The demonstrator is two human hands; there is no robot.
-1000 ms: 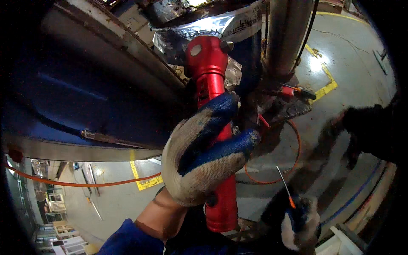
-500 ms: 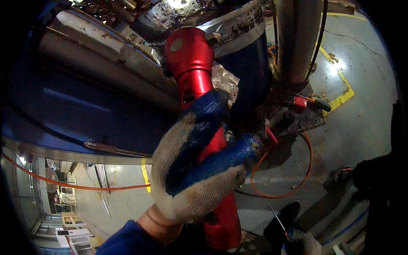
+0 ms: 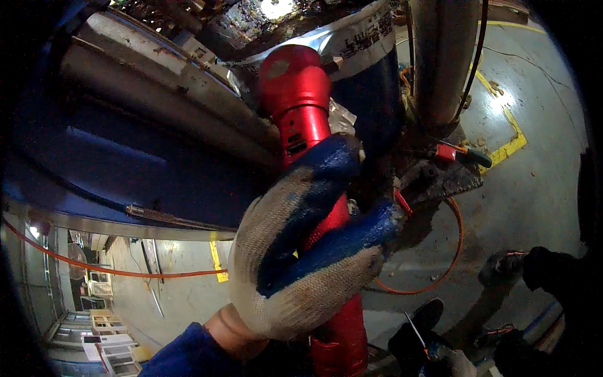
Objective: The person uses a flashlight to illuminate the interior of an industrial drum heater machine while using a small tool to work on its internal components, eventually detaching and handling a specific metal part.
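Note:
My left hand [image 3: 301,251], in a white knit glove with blue coating, is closed round a red ratchet wrench [image 3: 305,135] with a thick handle. The wrench's rounded head, with a metal drive piece at its side, points up before a dark blue drum-shaped part [image 3: 367,94] of the machine. My right hand [image 3: 461,363] shows dimly at the lower edge, gloved and closed on a thin screwdriver [image 3: 416,332] with an orange-red handle. Its fingers are partly hidden in shadow.
A grey pillar [image 3: 440,63] stands right of the drum on a dirty base plate [image 3: 449,176], where a red-and-black tool [image 3: 465,154] lies. An orange hose [image 3: 457,239] loops on the floor. Another person's dark legs [image 3: 553,289] are at the right. A blue machine panel [image 3: 138,163] fills the left.
My left hand and the red ratchet wrench have shifted slightly right and down in the picture. The wrench's head has turned a little. The right hand still grips the screwdriver.

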